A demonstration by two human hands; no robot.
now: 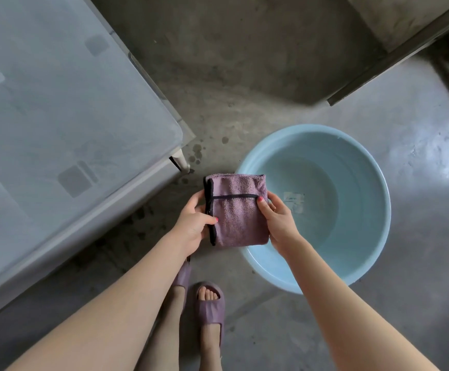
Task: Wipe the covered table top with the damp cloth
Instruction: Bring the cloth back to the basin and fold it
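Folded mauve terry cloth with dark binding [236,208], held flat between both hands, above the concrete floor [244,76] at the near-left rim of the round pale-blue plastic basin [378,199]. Left hand [192,223] gripping the cloth's bound left edge, thumb on top, fingers curled beneath. Right hand [278,219] clasping the right edge, thumb on the top face, fingers wrapped under. Shallow water in the basin. Table top under a translucent grey plastic cover [57,116] off to the left, well apart from the cloth, one rounded corner nearest the basin. Dark wet spots on the floor beside that corner. Purple slide sandals [210,306] on the feet below.
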